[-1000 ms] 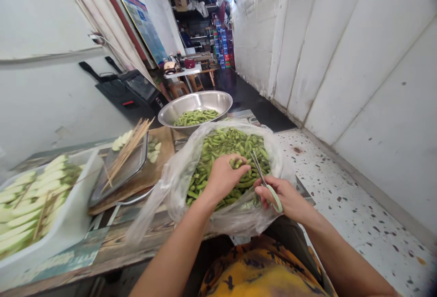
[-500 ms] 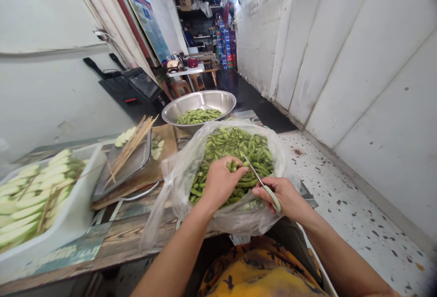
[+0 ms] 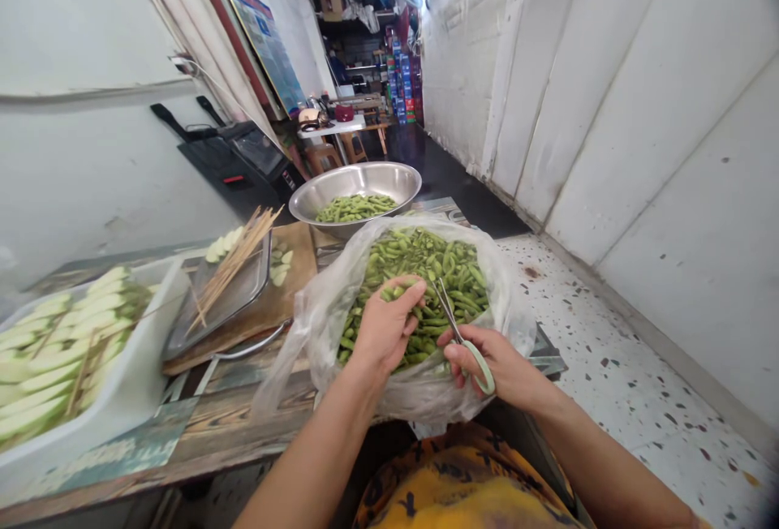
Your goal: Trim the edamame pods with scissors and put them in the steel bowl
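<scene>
Head cam: L hand (image 3: 386,324) has fingers curled round some edamame pods (image 3: 394,292), above the wrinkled, translucent plastic bag (image 3: 325,350) of same pods; pod ends should, I think, stay outside of fingertips. Next, slim metal scissors (image 3: 454,324), blades slightly apart, R hand (image 3: 487,354) holding w/ fingers the rounded, pale-green handle (image 3: 484,363). Short snips seem safest.

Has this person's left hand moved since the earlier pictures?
Yes, slightly: judged against the metal bowl, the left hand, with green pods in its fingers, has shifted toward the picture's left.
</scene>
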The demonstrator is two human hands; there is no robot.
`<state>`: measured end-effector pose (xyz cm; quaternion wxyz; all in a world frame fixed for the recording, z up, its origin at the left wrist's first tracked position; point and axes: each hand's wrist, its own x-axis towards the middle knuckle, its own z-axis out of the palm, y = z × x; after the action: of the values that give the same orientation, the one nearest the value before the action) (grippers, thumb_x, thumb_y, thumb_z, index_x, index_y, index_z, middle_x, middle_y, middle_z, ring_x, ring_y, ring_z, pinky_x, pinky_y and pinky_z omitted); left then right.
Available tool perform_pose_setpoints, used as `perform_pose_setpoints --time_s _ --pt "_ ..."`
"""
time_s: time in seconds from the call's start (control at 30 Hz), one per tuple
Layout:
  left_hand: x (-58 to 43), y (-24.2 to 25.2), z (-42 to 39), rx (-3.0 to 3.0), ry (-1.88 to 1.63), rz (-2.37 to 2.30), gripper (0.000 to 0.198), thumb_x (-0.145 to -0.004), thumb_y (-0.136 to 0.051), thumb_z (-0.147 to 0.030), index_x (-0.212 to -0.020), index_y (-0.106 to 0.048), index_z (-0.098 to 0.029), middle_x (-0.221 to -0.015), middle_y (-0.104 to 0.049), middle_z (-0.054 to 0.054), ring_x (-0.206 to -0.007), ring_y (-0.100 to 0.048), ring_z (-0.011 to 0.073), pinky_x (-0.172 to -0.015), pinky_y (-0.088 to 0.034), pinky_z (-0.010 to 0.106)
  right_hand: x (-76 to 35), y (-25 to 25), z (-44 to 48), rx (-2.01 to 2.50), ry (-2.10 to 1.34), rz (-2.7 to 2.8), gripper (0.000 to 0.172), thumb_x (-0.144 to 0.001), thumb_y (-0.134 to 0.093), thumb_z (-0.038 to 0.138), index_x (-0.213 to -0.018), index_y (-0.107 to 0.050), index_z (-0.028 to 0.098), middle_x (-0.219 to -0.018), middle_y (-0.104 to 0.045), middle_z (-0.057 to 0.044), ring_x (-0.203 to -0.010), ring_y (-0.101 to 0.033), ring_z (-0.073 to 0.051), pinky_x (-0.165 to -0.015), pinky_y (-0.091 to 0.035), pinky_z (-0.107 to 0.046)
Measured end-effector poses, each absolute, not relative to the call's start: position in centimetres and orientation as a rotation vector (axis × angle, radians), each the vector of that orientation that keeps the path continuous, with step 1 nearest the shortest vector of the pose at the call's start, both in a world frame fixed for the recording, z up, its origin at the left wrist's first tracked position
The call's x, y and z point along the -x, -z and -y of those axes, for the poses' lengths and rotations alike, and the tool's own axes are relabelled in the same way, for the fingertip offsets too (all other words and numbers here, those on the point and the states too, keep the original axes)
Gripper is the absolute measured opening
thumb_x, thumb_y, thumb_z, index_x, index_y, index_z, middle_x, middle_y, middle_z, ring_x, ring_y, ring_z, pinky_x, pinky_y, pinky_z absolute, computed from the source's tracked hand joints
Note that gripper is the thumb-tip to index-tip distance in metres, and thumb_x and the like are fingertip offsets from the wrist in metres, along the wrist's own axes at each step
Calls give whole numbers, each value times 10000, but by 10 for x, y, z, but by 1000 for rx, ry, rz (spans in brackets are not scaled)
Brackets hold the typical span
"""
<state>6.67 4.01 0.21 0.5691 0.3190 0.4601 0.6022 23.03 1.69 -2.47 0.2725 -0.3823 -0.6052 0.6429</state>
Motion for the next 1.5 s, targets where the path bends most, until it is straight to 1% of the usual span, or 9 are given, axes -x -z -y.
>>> perform_pose_setpoints --time_s 0.2,0.43,0.73,1.0,1.1,1.2,1.3,1.4,1.5 --pt "-74 0 -35 -703 -1423 -1076 287 -642 -740 -261 -830 -590 -104 -551 -550 -33 -367 -330 3 -329 -201 129 -223 23 -16 977 -1755 1541 416 -798 -566 556 -887 -556 150 -602 -539 17 -462 -494 -85 -338 -363 -147" --pt "-76 1 -30 -716 -1431 -1113 274 -628 -744 -259 -788 -588 -101 -520 -543 -30 -399 -381 24 -349 -239 136 -223 22 -20 1008 -1707 1551 435 -797 -553 570 -878 -552 143 -577 -533 21 -421 -464 -77 -330 -366 -156" --pt "-78 1 -29 -730 -1441 -1159 271 -612 -747 -266 -747 -572 -111 -507 -540 -34 -383 -377 25 -353 -244 146 -226 24 -22 1039 -1691 1615 429 -783 -573 566 -896 -558 153 -598 -537 18 -495 -503 -102 -382 -374 -172" --pt "-73 -2 -31 -794 -1435 -1231 251 -603 -738 -260 -737 -584 -114 -484 -531 -37 -373 -367 26 -350 -242 146 -226 22 -24 1158 -1564 1654 376 -775 -605 499 -648 -507 159 -455 -470 56 -351 -425 -66 -355 -308 -179" --pt "-63 -5 -36 -721 -1455 -1155 235 -608 -724 -254 -723 -566 -123 -546 -552 -23 -432 -433 38 -345 -226 134 -231 19 -27 1166 -1583 1569 373 -762 -615 513 -697 -537 154 -450 -484 54 -352 -432 -70 -347 -299 -175" --pt "-54 -8 -43 -559 -1423 -1091 203 -611 -683 -223 -691 -518 -135 -734 -629 38 -554 -557 67 -330 -168 129 -240 14 -30 1162 -1566 1439 406 -759 -601 553 -786 -559 150 -494 -508 41 -388 -467 -86 -335 -285 -175" --pt "-53 -6 -51 -635 -1315 -1140 190 -612 -645 -185 -726 -494 -167 -783 -642 27 -521 -553 66 -332 -131 141 -250 10 -29 1153 -1547 1384 428 -759 -602 562 -841 -575 142 -523 -514 31 -411 -474 -93 -341 -295 -184" --pt "-60 2 -59 -1175 -1113 -1329 165 -687 -609 -217 -847 -578 -194 -677 -623 4 -448 -494 84 -381 -258 174 -256 8 -28 1141 -1540 1366 414 -772 -599 546 -838 -580 138 -522 -514 26 -410 -464 -88 -346 -290 -188" --pt "-71 11 -65 -1913 -852 -1548 130 -729 -566 -169 -813 -660 -202 -752 -666 66 -670 -606 182 -588 -403 250 -256 10 -26 1123 -1544 1366 392 -775 -605 527 -834 -580 141 -518 -511 29 -408 -463 -85 -347 -284 -185"
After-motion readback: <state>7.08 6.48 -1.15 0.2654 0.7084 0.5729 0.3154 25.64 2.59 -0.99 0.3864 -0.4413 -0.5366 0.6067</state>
